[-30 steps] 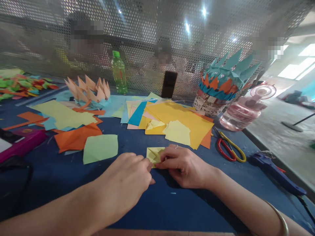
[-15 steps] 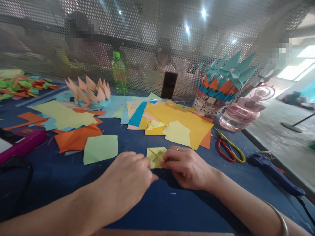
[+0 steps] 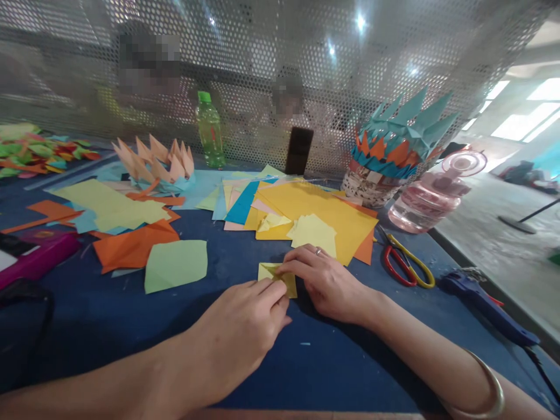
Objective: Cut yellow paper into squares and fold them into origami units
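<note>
A small folded square of pale yellow paper (image 3: 265, 270) lies on the blue tabletop in front of me, creases showing on its upper face. My left hand (image 3: 251, 318) is closed, its fingertips pinching the paper's lower left and middle and covering part of it. From the right, my right hand (image 3: 330, 286), with a ring on one finger, bends its fingers down and presses thumb and index on the paper's upper right. Just beyond it lie small pale yellow sheets (image 3: 312, 233), and a pale green paper sheet (image 3: 175, 266) rests to the left.
Behind are stacked coloured sheets (image 3: 306, 201), a peach paper crown (image 3: 155, 163), a green bottle (image 3: 210, 131) and a propped phone (image 3: 300, 150). Rightward are a papered basket (image 3: 376, 181), a pink bottle (image 3: 424, 201), scissors (image 3: 406, 262) and a blue glue gun (image 3: 487, 306).
My left hand has slid right over the middle of the yellow paper. My right hand has risen slightly, and its fingertips have shifted to the paper's upper part.
</note>
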The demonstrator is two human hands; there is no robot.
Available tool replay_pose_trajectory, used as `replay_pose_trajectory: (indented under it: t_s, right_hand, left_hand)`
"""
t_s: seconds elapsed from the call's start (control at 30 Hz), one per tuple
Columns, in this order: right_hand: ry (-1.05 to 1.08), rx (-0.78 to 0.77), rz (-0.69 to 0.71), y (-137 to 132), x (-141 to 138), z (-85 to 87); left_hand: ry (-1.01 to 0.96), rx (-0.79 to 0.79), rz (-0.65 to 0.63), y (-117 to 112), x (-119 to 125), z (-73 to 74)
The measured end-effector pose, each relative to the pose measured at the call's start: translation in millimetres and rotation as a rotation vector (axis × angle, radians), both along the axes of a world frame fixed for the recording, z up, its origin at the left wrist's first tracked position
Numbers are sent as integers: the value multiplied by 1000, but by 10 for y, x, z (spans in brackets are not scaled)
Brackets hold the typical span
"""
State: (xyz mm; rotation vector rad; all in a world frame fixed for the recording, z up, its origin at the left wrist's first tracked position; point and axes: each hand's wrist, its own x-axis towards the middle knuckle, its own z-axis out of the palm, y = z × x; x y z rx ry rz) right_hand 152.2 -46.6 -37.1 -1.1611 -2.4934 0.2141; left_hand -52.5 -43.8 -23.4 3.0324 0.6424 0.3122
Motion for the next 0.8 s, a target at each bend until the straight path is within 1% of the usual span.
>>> replay_pose_trajectory:
  t_s: [0.13,0.23,0.37,0.47,0.63,0.8]
  right_hand:
    - [28,9,-20,6,-3,11]
    - [50,-8,-18,2,26,75]
    - [75,-16,-30,-25,87,161]
    - [101,-27,-27,-64,97,176]
    - [126,-103,7,-112,43,143]
    - [190,-105,12,-81,34,78]
  left_hand:
    - [-5,58,-24,-9,-8,-12]
    - [-2,84,-35,-5,-7,-17]
    - [-3,100,-28,24,-1,-18]
    - [-9,113,-8,58,-8,-26]
    - [9,29,5,100,-37,-14]
    - [25,-33,10,95,-46,25]
